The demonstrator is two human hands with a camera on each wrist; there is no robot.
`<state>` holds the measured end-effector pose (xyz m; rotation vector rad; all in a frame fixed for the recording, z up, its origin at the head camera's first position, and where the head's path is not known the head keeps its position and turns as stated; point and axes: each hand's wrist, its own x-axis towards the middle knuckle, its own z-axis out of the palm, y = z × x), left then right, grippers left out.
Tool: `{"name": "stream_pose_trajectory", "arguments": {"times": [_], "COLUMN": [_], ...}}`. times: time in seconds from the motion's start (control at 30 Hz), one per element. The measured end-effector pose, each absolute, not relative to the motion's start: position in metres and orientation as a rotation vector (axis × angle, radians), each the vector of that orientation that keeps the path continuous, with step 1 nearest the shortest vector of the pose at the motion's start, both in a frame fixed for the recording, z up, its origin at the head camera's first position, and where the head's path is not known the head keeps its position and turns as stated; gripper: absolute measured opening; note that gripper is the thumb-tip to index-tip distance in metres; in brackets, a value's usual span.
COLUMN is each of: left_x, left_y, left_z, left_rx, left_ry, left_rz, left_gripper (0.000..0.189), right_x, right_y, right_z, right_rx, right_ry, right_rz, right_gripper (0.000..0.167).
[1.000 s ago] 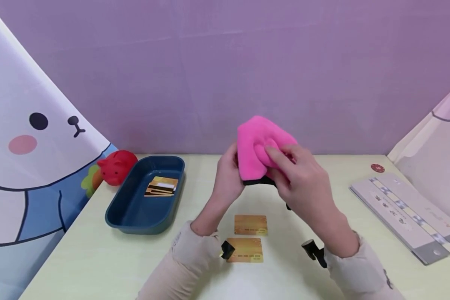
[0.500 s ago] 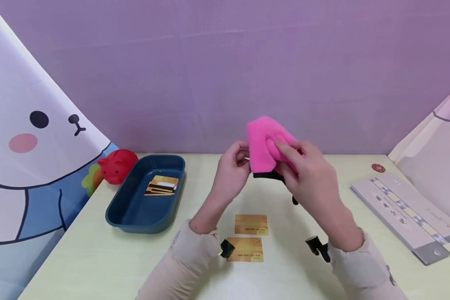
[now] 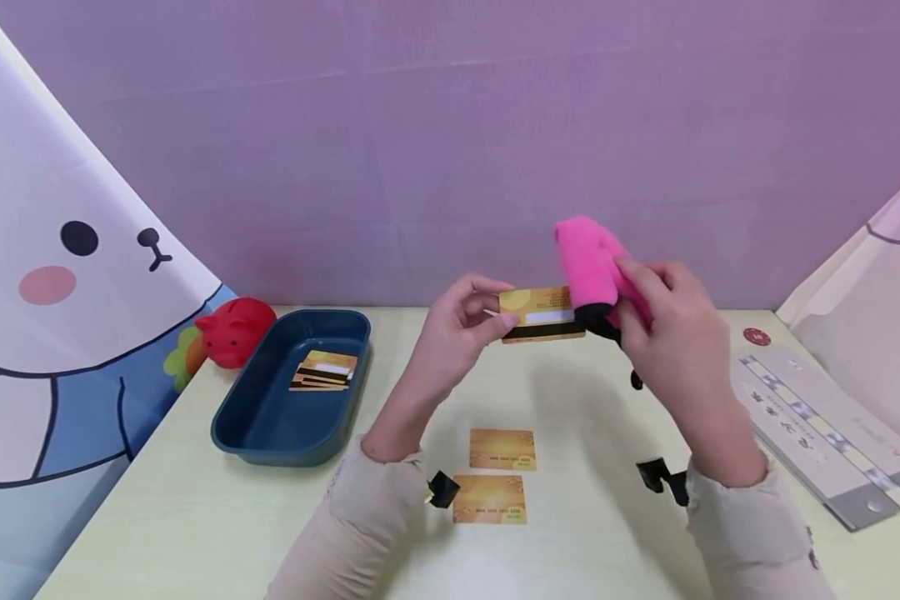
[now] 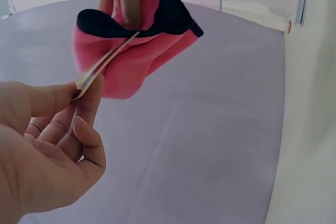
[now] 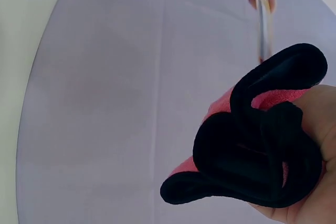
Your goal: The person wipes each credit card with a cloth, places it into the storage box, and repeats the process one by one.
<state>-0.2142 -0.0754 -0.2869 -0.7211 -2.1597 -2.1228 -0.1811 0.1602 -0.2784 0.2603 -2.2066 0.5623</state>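
Between its thumb and fingers, my left hand pinches a gold bank card, its dark stripe and white strip facing the head camera. In the left wrist view the card is nearly edge-on, with two thin edges, so I cannot tell whether it is a single card. My right hand grips a bunched pink plush cloth with a black border. The cloth overlaps the card's right end; whether they touch is unclear. On the table below lie two gold cards, one nearer.
To the left stands a blue tray with several cards inside. Beside it sits a red piggy bank. A grey box or folder and a red chip lie at the right. A purple curtain hangs behind.
The right hand has moved right with the pink cloth, which slid along and uncovered most of the card in the left hand. The left hand has shifted only slightly.
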Motion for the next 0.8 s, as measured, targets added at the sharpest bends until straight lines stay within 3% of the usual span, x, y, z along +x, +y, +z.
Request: {"name": "stream_pose_trajectory", "arguments": {"times": [0.37,0.8], "left_x": [-0.209,-0.231], "left_y": [-0.106,-0.192], "left_z": [-0.269,-0.227], "left_rx": [-0.703,-0.193], "left_ry": [-2.095,-2.452], "left_rz": [-2.161,-1.729], "left_gripper": [0.032,0.035], "right_x": [-0.186,-0.180], "right_y": [0.170,0.174], "right_z": [-0.281,-0.274], "right_rx": [0.201,0.219], "right_ry": [-2.168,-2.115], "right_rz": [0.582,0.585], "right_gripper": [0.034,0.033]}}
